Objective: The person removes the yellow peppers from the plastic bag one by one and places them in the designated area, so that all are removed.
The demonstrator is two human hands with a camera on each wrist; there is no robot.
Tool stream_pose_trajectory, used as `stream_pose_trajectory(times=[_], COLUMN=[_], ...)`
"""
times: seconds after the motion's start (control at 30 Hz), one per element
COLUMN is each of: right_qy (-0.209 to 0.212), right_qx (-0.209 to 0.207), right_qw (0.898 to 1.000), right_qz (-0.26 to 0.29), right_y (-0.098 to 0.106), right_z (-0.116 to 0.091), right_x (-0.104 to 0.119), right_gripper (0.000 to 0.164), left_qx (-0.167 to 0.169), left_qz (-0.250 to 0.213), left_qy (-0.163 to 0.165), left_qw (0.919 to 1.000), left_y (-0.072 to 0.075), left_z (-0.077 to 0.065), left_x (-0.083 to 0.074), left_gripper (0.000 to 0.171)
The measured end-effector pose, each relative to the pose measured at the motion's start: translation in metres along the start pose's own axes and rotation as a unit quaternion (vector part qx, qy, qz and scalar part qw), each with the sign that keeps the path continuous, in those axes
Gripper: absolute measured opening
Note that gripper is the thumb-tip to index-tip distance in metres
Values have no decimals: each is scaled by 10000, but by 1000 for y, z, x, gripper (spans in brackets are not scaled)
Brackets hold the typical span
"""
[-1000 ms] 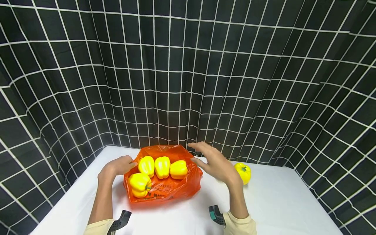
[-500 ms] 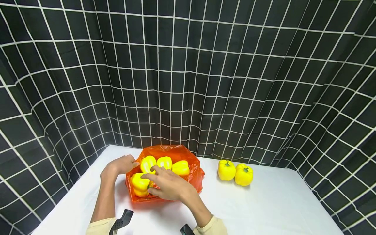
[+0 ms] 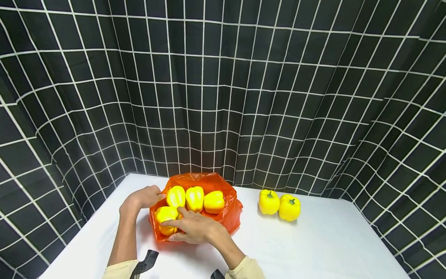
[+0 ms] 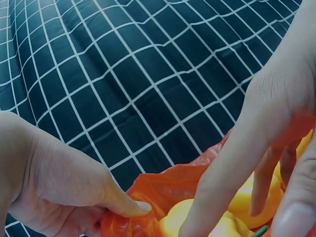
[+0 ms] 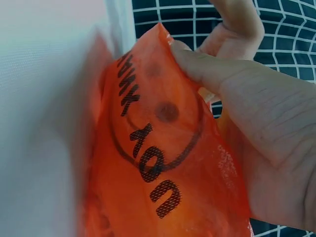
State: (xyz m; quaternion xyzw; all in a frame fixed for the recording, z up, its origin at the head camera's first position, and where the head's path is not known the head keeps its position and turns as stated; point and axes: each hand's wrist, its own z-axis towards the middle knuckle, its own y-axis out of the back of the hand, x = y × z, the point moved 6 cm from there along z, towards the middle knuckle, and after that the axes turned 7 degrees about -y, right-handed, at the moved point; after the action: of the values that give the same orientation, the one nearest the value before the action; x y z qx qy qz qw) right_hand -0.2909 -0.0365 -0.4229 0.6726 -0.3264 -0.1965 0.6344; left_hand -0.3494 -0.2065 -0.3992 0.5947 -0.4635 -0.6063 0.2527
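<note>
An orange-red plastic bag (image 3: 232,209) lies open on the white table, with several yellow bell peppers inside. My left hand (image 3: 144,197) pinches its left rim; in the left wrist view the thumb (image 4: 133,205) presses on the plastic. Over the bag's near side reaches my right hand (image 3: 198,228), fingers extended across the front-left bell pepper (image 3: 165,214). Its fingertips look in contact with that pepper, and its palm side is hidden in the head view. The right wrist view shows the bag's printed front (image 5: 168,143) beside the right thumb (image 5: 212,69).
Two more yellow bell peppers, a left one (image 3: 268,202) and a right one (image 3: 289,208), stand to the right of the bag on the white table (image 3: 324,240). A dark grid-patterned curtain (image 3: 209,97) surrounds the table's back and sides.
My right hand has swung left from beside the bag to the front-left pepper inside, then lowered a little. This uncovered the second loose pepper. The left hand keeps its hold on the rim.
</note>
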Motion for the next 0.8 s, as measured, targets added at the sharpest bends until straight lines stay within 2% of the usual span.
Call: stream_pose_trajectory(times=[0.27, 0.37, 0.57, 0.8], right_qy=[-87, 33, 101, 35], right_qx=[156, 8, -338, -868], right_qw=[9998, 10000, 9978, 9902], right_qz=[85, 24, 552, 1090], right_y=[-7, -6, 10, 37], right_z=[4, 5, -1, -13], right_x=[-3, -2, -6, -14], right_gripper=[47, 46, 43, 33], left_qx=[-20, -39, -56, -7], left_qz=[27, -37, -29, -60], left_qy=[-3, 48, -9, -60], left_qw=[10000, 10000, 10000, 10000], left_y=[2, 3, 1, 0], left_z=[-1, -2, -1, 1], left_x=[-2, -2, 0, 0], left_gripper=[24, 23, 23, 25])
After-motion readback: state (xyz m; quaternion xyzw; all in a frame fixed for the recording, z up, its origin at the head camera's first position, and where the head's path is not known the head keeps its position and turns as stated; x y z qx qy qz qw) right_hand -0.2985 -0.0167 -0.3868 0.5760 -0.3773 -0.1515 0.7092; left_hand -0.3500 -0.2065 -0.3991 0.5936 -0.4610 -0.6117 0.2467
